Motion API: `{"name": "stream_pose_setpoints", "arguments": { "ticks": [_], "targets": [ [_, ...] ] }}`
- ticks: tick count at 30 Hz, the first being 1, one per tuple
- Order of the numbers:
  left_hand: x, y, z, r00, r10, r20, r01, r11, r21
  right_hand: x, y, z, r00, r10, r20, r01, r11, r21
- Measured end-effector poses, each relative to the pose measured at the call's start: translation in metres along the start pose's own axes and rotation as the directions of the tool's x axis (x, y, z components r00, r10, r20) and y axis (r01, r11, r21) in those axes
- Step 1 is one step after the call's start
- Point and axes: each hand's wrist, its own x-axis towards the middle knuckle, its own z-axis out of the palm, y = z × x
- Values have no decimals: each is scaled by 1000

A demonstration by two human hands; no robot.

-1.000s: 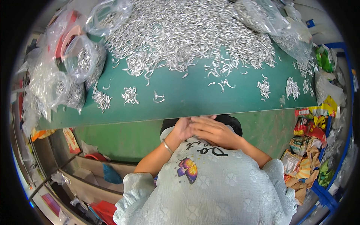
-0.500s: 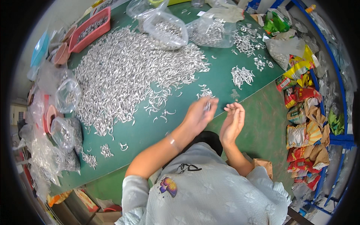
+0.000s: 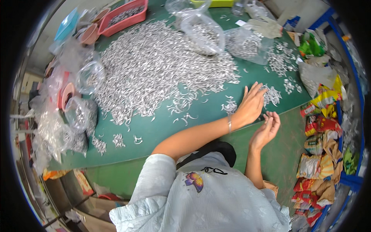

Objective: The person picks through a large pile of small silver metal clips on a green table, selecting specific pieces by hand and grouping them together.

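Note:
My left hand (image 3: 250, 105) reaches over the table's near edge, fingers stretched out and slightly spread, back of the hand upward. Its fingertips are beside a small pile of curved silver metal pieces (image 3: 273, 96). Just in front of the table edge is my right hand (image 3: 266, 131), with curled fingers and the thumb close to them; whatever may lie between them is too small to make out. Another little pile of pieces (image 3: 229, 107) lies left of my left hand. A broad heap of the same hook-like pieces (image 3: 154, 73) covers much of the green table (image 3: 154, 135).
Clear plastic bags of pieces (image 3: 247, 44) stand at the back. Beyond the heap's far left is a pink tray (image 3: 123, 19). More bags (image 3: 79, 123) crowd the left edge. Colourful sacks (image 3: 315, 166) and a blue rack (image 3: 351, 179) line the right side.
My view has turned, so the scene is shifted. My left hand has moved right from the small pile to the pile farther right, its fingers now straightened. My right hand's fingers look more curled.

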Motion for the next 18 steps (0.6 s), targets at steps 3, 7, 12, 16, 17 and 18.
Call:
{"name": "stream_pose_setpoints", "arguments": {
  "ticks": [3, 7, 12, 16, 17, 18],
  "targets": [
    [-60, 20, -76, 998, -28, -49, 28, 1000, -2, -11, -12, 24, 970, -9, 242, 35, 994, -102],
    [-130, 22, -151, 986, -123, -113, 166, 802, 573, -20, -29, 84, 556, 205, 806, 89, 949, -303],
    [-170, -1, -181, 961, -210, -180, 274, 631, 725, -76, 5, 140, 362, 33, 932, 797, 507, -328],
    [-190, -9, -195, 940, -144, -309, 307, 750, 585, -107, 3, 131, 253, -17, 967, 748, 637, -185],
    [-191, -10, -198, 937, -141, -320, 309, 762, 569, -110, 4, 131, 213, 14, 977, 690, 706, -161],
    [-193, -13, -202, 934, -138, -329, 309, 775, 552, -112, 5, 132, 172, 42, 984, 623, 769, -142]
  ]
}}
